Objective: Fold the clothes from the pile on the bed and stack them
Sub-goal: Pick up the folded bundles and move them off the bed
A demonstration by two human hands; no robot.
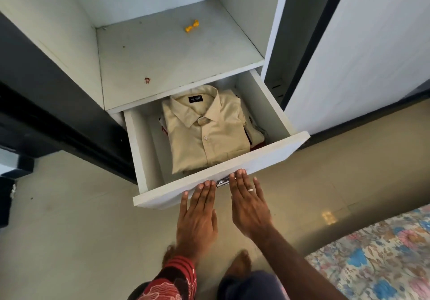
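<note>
A folded beige collared shirt (204,132) lies on top of a stack of folded clothes inside a pulled-out white wardrobe drawer (274,111). Red and dark fabric edges show beneath it on the right. My left hand (197,215) and my right hand (250,204) are flat, fingers together, fingertips pressed against the drawer's front panel (162,197) on either side of a metal handle (223,181). Neither hand holds anything. A ring sits on my right hand.
Above the drawer is a white shelf (167,62) with a small yellow object (192,26) and a red speck (146,80). A wardrobe door (363,50) stands open at right. The bed with a floral sheet (381,260) is at lower right. Tiled floor (69,229) lies below.
</note>
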